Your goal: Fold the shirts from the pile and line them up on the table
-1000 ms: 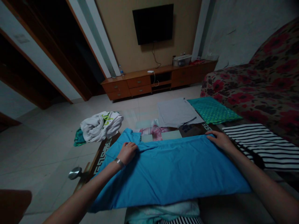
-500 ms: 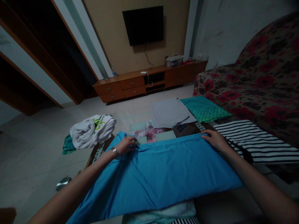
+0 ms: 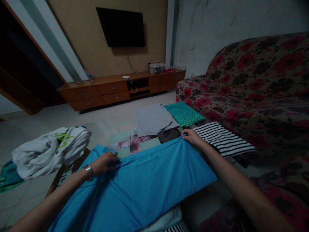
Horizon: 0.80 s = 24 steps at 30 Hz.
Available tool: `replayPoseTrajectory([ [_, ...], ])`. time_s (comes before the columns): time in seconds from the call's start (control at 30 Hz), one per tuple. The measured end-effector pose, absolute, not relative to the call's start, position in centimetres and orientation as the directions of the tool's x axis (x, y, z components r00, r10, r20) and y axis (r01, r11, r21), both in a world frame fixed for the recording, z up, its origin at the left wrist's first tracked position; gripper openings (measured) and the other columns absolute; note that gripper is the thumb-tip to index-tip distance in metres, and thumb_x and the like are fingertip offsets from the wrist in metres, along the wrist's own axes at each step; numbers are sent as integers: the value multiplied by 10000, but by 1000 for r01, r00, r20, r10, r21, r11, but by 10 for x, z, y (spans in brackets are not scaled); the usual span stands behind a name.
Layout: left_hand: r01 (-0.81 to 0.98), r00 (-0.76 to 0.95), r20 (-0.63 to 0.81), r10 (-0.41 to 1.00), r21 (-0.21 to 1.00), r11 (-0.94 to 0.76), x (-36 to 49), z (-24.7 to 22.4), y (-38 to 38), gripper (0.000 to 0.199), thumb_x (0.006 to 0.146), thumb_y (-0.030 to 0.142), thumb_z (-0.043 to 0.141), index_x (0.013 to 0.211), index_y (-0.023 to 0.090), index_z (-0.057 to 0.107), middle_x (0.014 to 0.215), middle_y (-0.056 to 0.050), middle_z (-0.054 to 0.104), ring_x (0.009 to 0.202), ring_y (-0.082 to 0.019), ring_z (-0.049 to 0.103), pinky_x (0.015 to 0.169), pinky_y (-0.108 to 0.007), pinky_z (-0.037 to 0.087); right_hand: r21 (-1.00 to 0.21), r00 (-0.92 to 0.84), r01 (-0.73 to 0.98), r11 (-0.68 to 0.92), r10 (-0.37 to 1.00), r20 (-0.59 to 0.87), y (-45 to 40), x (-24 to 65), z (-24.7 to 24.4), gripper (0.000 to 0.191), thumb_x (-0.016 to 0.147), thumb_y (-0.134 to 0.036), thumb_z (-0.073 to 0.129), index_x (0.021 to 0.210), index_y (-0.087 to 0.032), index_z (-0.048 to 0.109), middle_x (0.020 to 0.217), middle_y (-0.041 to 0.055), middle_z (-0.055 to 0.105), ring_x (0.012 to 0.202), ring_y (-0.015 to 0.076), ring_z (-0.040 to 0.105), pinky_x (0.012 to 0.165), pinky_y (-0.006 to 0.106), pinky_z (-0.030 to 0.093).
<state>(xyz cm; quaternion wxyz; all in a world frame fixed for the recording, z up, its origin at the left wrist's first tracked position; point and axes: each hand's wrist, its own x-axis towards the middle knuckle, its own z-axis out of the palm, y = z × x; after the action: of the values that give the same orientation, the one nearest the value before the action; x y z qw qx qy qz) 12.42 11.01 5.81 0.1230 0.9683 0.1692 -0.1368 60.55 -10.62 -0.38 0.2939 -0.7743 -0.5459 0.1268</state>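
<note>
A blue cloth garment lies spread over the low table in front of me, its near part hanging over the edge toward my lap. My left hand, with a metal watch or bracelet at the wrist, is closed on the gathered far edge at the left. At the far right corner my right hand pinches the same edge between thumb and fingers. The edge runs fairly taut between both hands, with creases near the left one. Under the blue cloth, part of a pale and striped fabric shows.
Beyond the blue cloth lie a folded grey cloth, a folded green cloth and a black-and-white striped garment. A white heap of clothes sits at the left. A flowered sofa stands right; a wooden TV cabinet lies ahead.
My view has turned right, so the room has shifted left in the picture. Both hands keep hold of the blue garment; its right corner looks slightly raised.
</note>
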Motion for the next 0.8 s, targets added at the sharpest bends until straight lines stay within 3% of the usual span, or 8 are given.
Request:
replayPoseTrajectory([
  [0.13,448,871,-330,365,227,-865,126,60,111,280,803,434,544,803,168,629,909,-58,616,922,-224,530,822,-301,354,-480,376,815,-324,927,12,-95,612,-11,266,637,-175,687,901,-197,697,878,34,688,818,186,604,701,242,405],
  [0.33,533,845,-299,442,407,-742,115,70,112,335,812,492,493,776,166,562,835,-13,589,817,-171,538,769,-245,389,-553,312,785,-277,949,-32,-92,613,4,71,596,-174,674,657,-166,639,714,14,647,718,160,574,642,226,398],
  [0.43,563,825,-294,482,481,-671,103,84,108,341,789,505,515,773,165,541,814,1,567,817,-169,525,763,-245,399,-684,315,692,-233,949,-5,-105,607,25,140,652,-287,651,700,-164,604,713,7,630,683,143,562,609,223,408],
  [0.57,579,805,-256,535,536,-615,81,107,97,340,783,501,526,793,161,537,836,0,567,833,-170,509,794,-265,407,-944,375,315,-96,926,32,-134,594,61,375,585,-443,746,787,-173,581,702,-9,599,653,134,546,588,232,409],
  [0.67,581,788,-214,578,571,-581,62,128,83,357,777,523,521,801,167,539,839,-2,566,825,-173,512,778,-276,424,-980,392,194,-40,919,40,-158,580,94,504,562,-483,782,925,-173,624,751,6,620,658,134,554,591,239,418],
  [0.8,577,747,-98,658,589,-567,34,163,62,404,758,569,526,821,172,565,840,-16,584,827,-191,532,769,-295,448,-976,451,217,36,883,133,-181,564,144,508,559,-523,784,908,-169,679,702,14,623,609,131,540,552,249,406],
])
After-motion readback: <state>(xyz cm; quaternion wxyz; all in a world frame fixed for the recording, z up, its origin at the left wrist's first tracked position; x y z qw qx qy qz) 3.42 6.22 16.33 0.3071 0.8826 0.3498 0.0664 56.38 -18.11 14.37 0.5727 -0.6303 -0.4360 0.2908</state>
